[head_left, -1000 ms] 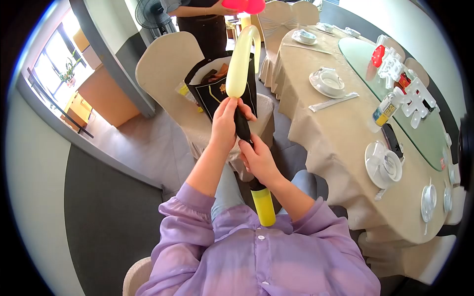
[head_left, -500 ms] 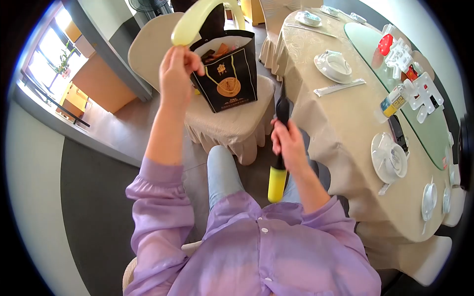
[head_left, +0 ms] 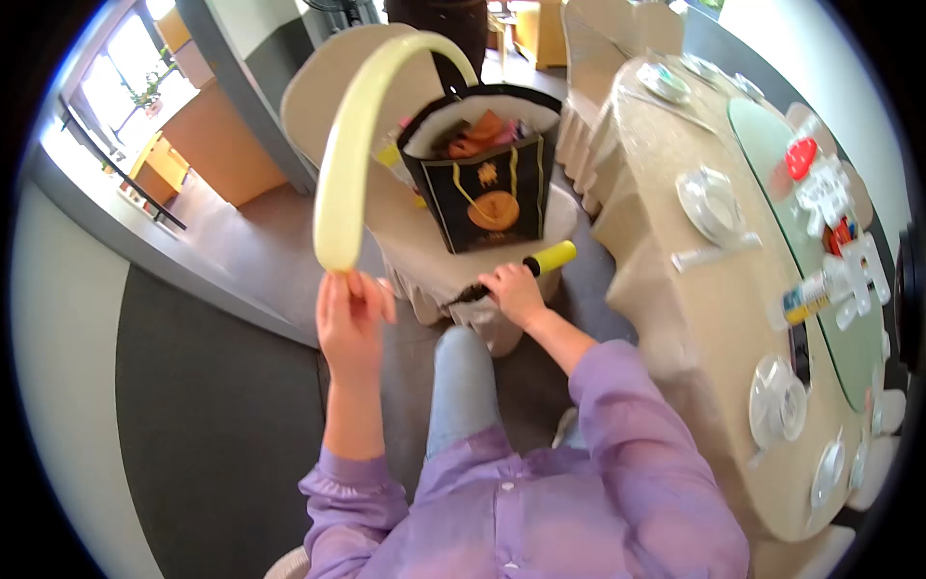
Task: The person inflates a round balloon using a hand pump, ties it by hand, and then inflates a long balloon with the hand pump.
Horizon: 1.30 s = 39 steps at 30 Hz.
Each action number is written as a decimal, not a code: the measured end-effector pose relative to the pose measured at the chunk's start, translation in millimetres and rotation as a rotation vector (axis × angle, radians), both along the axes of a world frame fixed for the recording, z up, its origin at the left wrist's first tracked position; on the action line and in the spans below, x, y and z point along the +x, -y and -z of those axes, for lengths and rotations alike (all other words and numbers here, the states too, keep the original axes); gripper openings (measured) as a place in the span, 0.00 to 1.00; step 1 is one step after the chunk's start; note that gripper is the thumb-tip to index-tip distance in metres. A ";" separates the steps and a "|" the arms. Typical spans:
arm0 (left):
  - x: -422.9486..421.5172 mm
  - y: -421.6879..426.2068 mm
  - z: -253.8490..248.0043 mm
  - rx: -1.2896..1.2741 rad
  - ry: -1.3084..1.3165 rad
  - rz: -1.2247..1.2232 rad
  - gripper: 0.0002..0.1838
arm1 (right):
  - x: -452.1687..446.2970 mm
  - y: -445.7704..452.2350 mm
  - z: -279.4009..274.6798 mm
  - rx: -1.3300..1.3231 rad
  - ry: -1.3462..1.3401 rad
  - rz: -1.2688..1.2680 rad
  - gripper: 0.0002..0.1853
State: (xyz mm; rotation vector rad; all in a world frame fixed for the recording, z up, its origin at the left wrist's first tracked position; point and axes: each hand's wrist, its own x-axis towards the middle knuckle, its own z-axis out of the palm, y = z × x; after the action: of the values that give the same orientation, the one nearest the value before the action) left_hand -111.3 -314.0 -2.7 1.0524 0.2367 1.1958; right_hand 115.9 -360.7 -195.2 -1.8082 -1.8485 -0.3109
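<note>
A long pale yellow balloon (head_left: 344, 183) rises from my left hand (head_left: 350, 314), whose fingers pinch its lower end. The balloon arches over to the right, its far end reaching down behind the black paper bag (head_left: 492, 198). My right hand (head_left: 514, 292) is closed round the black part of a hand pump (head_left: 552, 258). The pump lies nearly level in front of the chair seat, its yellow end to the right and its dark nozzle to the left. Orange and pink items show inside the bag, which stands on the covered chair (head_left: 405, 232).
On the right a table (head_left: 666, 299) bears wrapped dishes (head_left: 712, 205), a glass turntable (head_left: 772, 164), a bottle (head_left: 808, 297) and white plastic pieces (head_left: 861, 278). A person in dark clothes (head_left: 449, 29) stands behind the bag. A wooden counter (head_left: 217, 145) is at the left.
The balloon has come off the pump and now stands above my left hand. My right hand has turned the pump from upright to nearly level, close to the chair. The view has shifted.
</note>
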 end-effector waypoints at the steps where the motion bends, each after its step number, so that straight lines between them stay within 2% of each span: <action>1: 1.2 -3.2 -0.1 0.023 0.009 -0.020 0.13 | 2.2 -17.7 17.8 -0.033 0.094 0.005 0.11; 3: -0.7 -9.2 3.5 -0.037 0.005 0.013 0.13 | 3.4 -43.8 44.1 -0.097 0.202 0.042 0.12; 4: -4.2 -14.6 6.8 -0.027 0.001 -0.002 0.13 | 4.0 -53.0 55.5 -0.122 0.178 0.053 0.12; 6: -11.5 -24.2 14.6 -0.052 0.044 0.123 0.14 | 4.3 -65.6 70.8 -0.144 0.144 0.057 0.13; 8: -14.5 -28.9 19.3 -0.060 0.018 0.115 0.13 | 5.3 -68.9 77.9 -0.249 -0.012 0.092 0.15; 9: -14.9 -29.1 21.2 -0.073 0.002 0.116 0.13 | 7.7 -66.8 83.9 -0.250 -0.015 0.097 0.15; 11: -17.5 -27.7 22.9 -0.105 0.004 0.100 0.14 | 14.6 -62.3 93.5 -0.157 -0.011 0.056 0.26; 13: -21.4 -27.6 21.2 -0.131 0.007 0.084 0.14 | 17.0 -51.8 76.8 -0.121 -0.077 0.048 0.25; 15: -27.7 -27.1 17.0 -0.058 0.035 0.111 0.14 | 16.6 -37.6 52.1 -0.080 -0.148 0.045 0.23; 17: -33.4 -27.3 6.7 -0.023 0.040 0.136 0.14 | 24.0 -28.6 16.6 0.154 -0.374 0.055 0.18; 18: -37.4 -26.2 -2.6 0.030 0.010 0.164 0.14 | 26.7 -21.4 -13.7 0.167 -0.368 0.066 0.18; 20: -47.1 -29.3 -14.6 0.165 0.026 0.208 0.16 | 33.9 -4.9 -90.2 0.526 -0.462 0.162 0.13; 21: -46.9 -24.7 -29.4 0.135 0.072 0.149 0.15 | 42.6 2.6 -120.8 0.632 -0.479 0.183 0.13; 22: -49.6 -24.7 -41.2 0.213 0.126 0.192 0.14 | 55.4 11.8 -147.2 0.661 -0.443 0.241 0.15; 24: -54.0 -20.8 -67.9 0.309 0.196 0.252 0.14 | 72.2 29.5 -196.8 0.798 -0.593 0.281 0.21; 26: -59.1 -7.6 -97.9 0.338 0.152 0.261 0.14 | 88.0 47.1 -242.0 0.932 -0.522 0.266 0.28; 27: -62.5 -6.3 -107.3 0.347 0.160 0.272 0.14 | 93.1 55.1 -266.8 0.973 -0.361 0.269 0.32; 29: -67.7 -3.5 -124.9 0.511 0.145 0.494 0.15 | 100.5 70.5 -318.0 1.025 -0.048 0.269 0.38; 32: -77.3 11.9 -140.3 0.577 0.167 0.477 0.16 | 110.4 78.8 -385.0 1.027 0.290 0.216 0.47; 33: -81.7 14.5 -142.3 0.623 0.207 0.488 0.18 | 93.6 84.0 -406.5 1.008 0.442 0.260 0.43; 35: -86.1 23.7 -153.8 0.647 0.264 0.531 0.17 | 98.1 83.7 -420.7 0.769 0.265 0.127 0.52; 37: -92.0 30.4 -167.6 0.664 0.332 0.762 0.17 | 98.2 85.4 -430.8 0.751 0.260 0.093 0.49; 39: -96.1 34.1 -171.2 0.638 0.382 0.762 0.18 | 95.6 89.4 -436.9 0.736 0.257 0.056 0.47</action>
State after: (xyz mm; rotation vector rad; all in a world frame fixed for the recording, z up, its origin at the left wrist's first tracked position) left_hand -207.4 -348.2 168.5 1.2585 -0.8325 0.7392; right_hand 211.5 -450.2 241.7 -1.3371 -1.5363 -1.1221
